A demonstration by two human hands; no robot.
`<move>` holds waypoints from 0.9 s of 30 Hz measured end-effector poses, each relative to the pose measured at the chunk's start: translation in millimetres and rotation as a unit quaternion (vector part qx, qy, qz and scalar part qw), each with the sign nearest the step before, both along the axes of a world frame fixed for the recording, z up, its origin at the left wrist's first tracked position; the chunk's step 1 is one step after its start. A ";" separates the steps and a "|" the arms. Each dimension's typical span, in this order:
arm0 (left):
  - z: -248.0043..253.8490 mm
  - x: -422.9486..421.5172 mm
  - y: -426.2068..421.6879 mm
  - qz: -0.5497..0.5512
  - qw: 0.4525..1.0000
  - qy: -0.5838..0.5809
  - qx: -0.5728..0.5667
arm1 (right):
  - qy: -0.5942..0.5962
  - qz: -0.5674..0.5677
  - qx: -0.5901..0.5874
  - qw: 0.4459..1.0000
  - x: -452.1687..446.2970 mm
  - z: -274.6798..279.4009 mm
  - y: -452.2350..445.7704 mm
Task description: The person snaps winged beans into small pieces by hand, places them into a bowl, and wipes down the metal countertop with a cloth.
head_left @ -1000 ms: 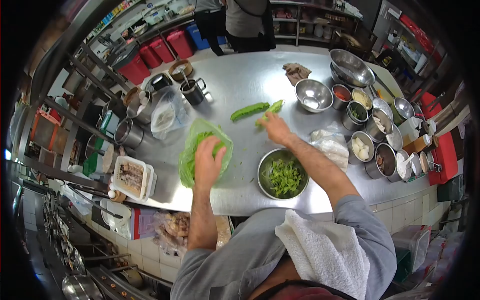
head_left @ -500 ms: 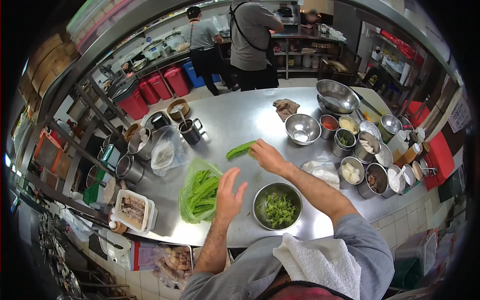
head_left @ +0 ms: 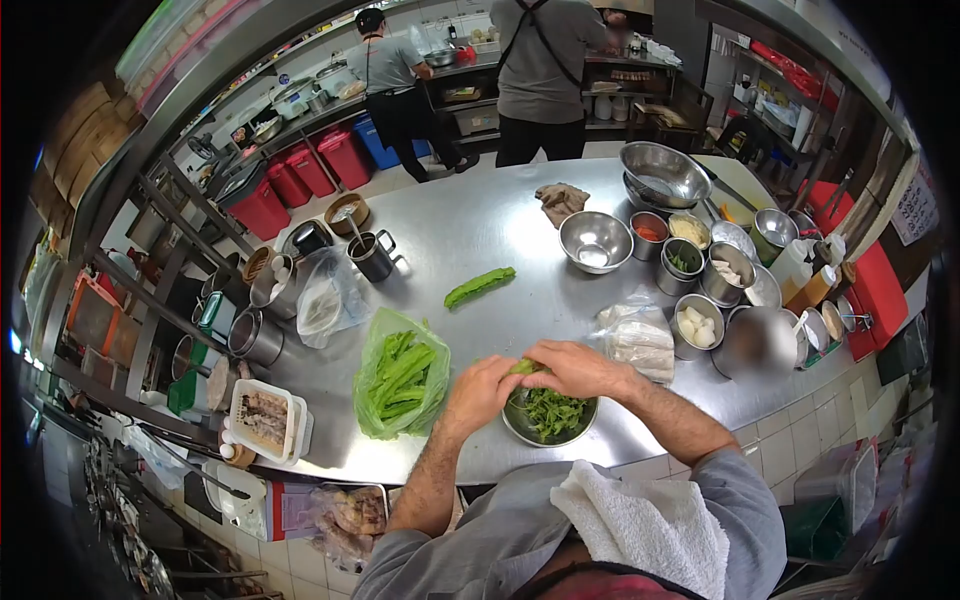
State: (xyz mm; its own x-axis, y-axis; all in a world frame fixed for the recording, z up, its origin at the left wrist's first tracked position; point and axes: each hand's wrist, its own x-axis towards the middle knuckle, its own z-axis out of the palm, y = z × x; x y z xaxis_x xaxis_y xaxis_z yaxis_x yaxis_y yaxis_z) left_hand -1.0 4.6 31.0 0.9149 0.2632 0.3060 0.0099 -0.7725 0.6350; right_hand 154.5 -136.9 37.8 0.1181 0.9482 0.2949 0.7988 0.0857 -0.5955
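- The left hand [head_left: 483, 392] and the right hand [head_left: 570, 368] meet above a steel bowl [head_left: 513, 427] of cut greens [head_left: 555, 414], both holding a green piece [head_left: 525, 367]
- Left of the bowl, a plastic bag [head_left: 384, 428] holds long green vegetables [head_left: 402, 375]
- One bumpy green vegetable [head_left: 480, 287] lies farther back on the metal table [head_left: 465, 222]
- A crumpled brown cloth [head_left: 562, 203] lies near a shiny mixing bowl [head_left: 597, 243]

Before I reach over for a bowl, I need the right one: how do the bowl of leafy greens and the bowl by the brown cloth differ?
The greens bowl holds leafy greens; the cloth-side bowl shows bare metal inside. The greens bowl is partly covered by the hands; the cloth-side bowl is unobstructed. Both are round, metal and upright on the table.
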 end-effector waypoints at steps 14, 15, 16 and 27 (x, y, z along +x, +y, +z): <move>6.9 -27.2 -4.2 -0.132 0.986 0.041 -0.088 | 0.070 0.175 -0.102 0.977 -9.7 -4.5 -4.9; 8.2 -28.3 -5.7 -0.133 0.986 0.041 -0.087 | 0.070 0.175 -0.101 0.977 -10.2 -9.4 -6.6; 9.6 -29.7 -7.3 -0.142 0.981 0.052 -0.123 | 0.134 0.188 -0.095 0.968 -10.9 -14.8 -8.4; -4.8 -22.6 -17.3 -0.047 0.977 -0.057 -0.201 | 0.593 0.050 -0.048 0.802 -46.9 -36.9 -13.0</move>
State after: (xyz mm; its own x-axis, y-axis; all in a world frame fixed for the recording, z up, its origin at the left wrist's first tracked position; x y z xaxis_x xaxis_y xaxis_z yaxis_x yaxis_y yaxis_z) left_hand -23.5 -12.6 26.2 0.9070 0.3002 0.2954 -0.1365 -0.4538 0.8806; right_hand 107.6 -149.9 0.9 0.1836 0.9820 -0.0436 -0.3416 0.0221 -0.9396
